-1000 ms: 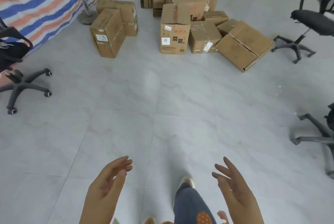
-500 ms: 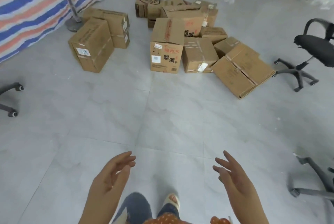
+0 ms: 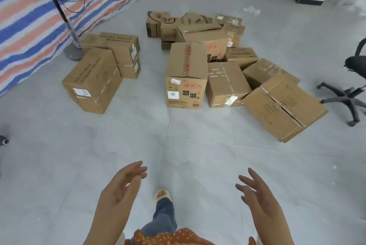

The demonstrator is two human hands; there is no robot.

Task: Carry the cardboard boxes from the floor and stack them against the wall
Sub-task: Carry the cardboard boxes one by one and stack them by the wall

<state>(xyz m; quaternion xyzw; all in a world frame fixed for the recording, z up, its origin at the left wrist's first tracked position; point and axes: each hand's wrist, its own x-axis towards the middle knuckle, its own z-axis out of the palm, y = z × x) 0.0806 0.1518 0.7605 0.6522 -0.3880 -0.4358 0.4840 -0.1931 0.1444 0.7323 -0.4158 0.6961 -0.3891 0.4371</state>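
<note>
Our left hand [image 3: 120, 189] and right hand [image 3: 257, 195] hang empty, fingers spread, palms facing each other over the grey tiled floor [image 3: 99, 155]. Well ahead, the brown cardboard boxes [image 3: 186, 74] sit clustered on it, near a striped blue-and-red tarpaulin [image 3: 29, 27].

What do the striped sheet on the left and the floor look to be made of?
Striped sheet: likely woven plastic tarpaulin, with red, white and blue bands, wrinkled and slightly glossy. Floor: large pale grey tiles, probably ceramic or stone-look, with visible grout lines and a soft sheen.
</note>
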